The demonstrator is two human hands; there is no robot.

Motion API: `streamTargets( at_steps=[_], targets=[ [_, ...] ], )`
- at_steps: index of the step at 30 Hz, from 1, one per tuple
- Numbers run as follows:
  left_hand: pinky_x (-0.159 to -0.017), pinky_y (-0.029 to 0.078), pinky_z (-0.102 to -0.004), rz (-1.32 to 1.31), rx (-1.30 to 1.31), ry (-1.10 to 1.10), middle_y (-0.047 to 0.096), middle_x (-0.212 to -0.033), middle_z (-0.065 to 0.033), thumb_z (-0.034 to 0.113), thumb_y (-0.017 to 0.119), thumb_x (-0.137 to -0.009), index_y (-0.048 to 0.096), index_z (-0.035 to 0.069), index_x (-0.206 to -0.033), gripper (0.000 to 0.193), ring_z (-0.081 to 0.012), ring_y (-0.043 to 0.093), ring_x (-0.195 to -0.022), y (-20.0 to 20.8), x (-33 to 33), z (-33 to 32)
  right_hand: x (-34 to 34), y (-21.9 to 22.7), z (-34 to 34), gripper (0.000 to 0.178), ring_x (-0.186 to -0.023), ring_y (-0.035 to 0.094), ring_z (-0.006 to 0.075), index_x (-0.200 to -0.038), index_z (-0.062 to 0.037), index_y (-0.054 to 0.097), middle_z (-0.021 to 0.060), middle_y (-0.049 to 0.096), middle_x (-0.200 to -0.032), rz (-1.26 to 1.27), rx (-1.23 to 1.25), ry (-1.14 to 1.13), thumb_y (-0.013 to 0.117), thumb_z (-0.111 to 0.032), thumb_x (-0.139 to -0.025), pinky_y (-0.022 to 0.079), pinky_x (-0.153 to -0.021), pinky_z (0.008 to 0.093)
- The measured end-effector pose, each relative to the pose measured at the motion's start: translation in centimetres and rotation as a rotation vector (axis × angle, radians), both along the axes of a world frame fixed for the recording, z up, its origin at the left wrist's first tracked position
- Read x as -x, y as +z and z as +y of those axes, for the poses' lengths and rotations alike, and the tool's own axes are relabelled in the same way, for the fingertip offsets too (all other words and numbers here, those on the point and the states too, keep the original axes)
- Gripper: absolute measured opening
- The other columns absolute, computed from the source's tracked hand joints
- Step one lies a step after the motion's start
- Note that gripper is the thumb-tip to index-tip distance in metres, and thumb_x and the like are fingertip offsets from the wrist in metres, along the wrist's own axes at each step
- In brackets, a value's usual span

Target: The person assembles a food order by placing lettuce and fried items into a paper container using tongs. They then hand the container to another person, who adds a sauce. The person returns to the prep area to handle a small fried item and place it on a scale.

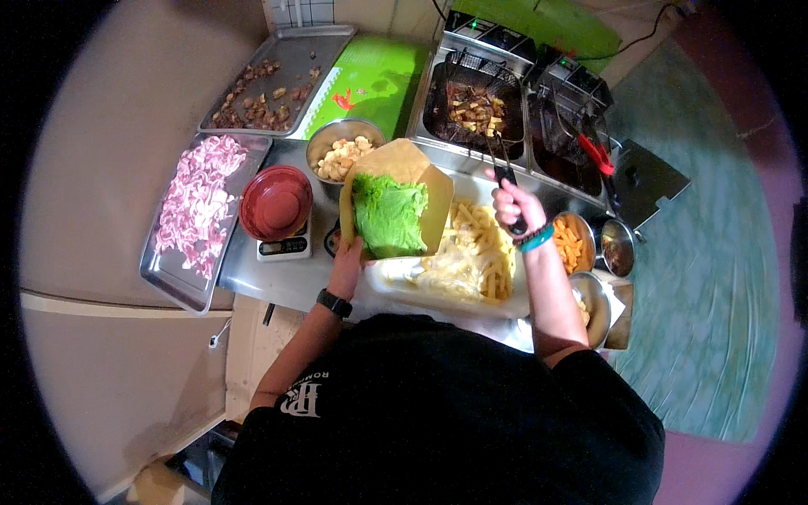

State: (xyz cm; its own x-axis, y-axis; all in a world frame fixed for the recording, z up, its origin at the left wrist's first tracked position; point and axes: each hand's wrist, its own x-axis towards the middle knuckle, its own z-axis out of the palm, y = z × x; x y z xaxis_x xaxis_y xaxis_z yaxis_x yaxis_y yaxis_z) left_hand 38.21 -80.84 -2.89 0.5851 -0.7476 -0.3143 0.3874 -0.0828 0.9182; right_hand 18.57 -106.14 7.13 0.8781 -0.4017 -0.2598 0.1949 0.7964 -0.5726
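A brown cardboard takeaway box [438,189] lined with a green lettuce leaf [390,215] stands tilted toward me. My left hand [347,259] is closed on its near left edge. My right hand [516,206] is wrapped round a black handle with two metal rods. These rods run to the wire fryer basket [484,76] in the left fryer well, where browned, yellowish fried pieces [476,109] lie. Under and beside the box, a pale tub [396,278] of cut potato sticks [475,257] sits on the counter.
Left are a tray of raw pinkish strips [198,198], a red bowl [276,202] on a scale [284,246], and a steel bowl [324,132] of golden chunks. Behind lies a tray [278,80] of browned pieces. Right are red-gripped tongs [596,155] and a bowl of orange sticks [568,244].
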Motion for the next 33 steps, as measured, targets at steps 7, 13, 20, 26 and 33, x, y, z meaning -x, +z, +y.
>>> streamTargets(
  at_steps=[7, 13, 20, 26, 33],
  targets=[
    [-0.067, 0.047, -0.0307, 0.041, 0.065, 0.079, 0.051, -0.097, -0.0067, 0.027, 0.041, -0.086, 0.042, 0.004, -0.110, 0.033, -0.0165, 0.052, -0.084, -0.3, 0.5, -0.1, -0.5, -2.6, 2.4, 0.031, -0.041, 0.030, 0.0045, -0.116, -0.0072, 0.039, -0.0043, 0.034, -0.055, 0.051, 0.216, -0.051, 0.042, -0.016, -0.086, 0.024, -0.034, 0.0179],
    [-0.069, 0.045, -0.0293, 0.055, 0.057, 0.051, 0.051, -0.096, -0.0057, 0.029, 0.041, -0.086, 0.042, 0.005, -0.110, 0.034, -0.0150, 0.052, -0.083, -0.7, 0.4, -0.1, 0.4, -1.1, 1.8, 0.031, -0.042, 0.030, 0.0029, -0.117, -0.0062, 0.038, -0.0042, 0.034, -0.058, 0.011, 0.116, -0.018, 0.039, -0.015, -0.087, 0.024, -0.035, 0.0163],
    [-0.069, 0.044, -0.0275, 0.059, 0.038, 0.069, 0.051, -0.095, -0.0051, 0.031, 0.043, -0.086, 0.041, 0.007, -0.111, 0.035, -0.0143, 0.051, -0.082, 0.9, 0.7, 0.0, 1.2, 0.6, 4.9, 0.032, -0.038, 0.030, 0.0051, -0.117, -0.0080, 0.037, -0.0032, 0.034, -0.053, 0.070, 0.348, -0.067, 0.042, -0.017, -0.086, 0.027, -0.032, 0.0189],
    [-0.071, 0.045, -0.0297, 0.039, -0.029, 0.085, 0.050, -0.097, -0.0044, 0.034, 0.043, -0.085, 0.039, 0.008, -0.114, 0.039, -0.0159, 0.051, -0.086, 1.1, 0.8, 0.0, 2.5, 0.1, 9.5, 0.041, -0.035, 0.031, 0.0064, -0.118, -0.0047, 0.034, -0.0004, 0.035, -0.054, 0.121, 0.527, -0.076, 0.050, -0.021, -0.083, 0.029, -0.030, 0.0200],
    [-0.074, 0.044, -0.0302, 0.045, 0.016, 0.043, 0.049, -0.105, -0.0045, 0.040, 0.040, -0.086, 0.036, 0.009, -0.118, 0.045, -0.0169, 0.050, -0.093, 0.3, 0.5, 0.0, 2.5, -2.0, 13.7, 0.041, -0.039, 0.034, 0.0082, -0.118, -0.0018, 0.032, 0.0023, 0.039, -0.057, 0.238, 0.673, -0.116, 0.047, -0.021, -0.085, 0.034, -0.036, 0.0216]
  ],
)
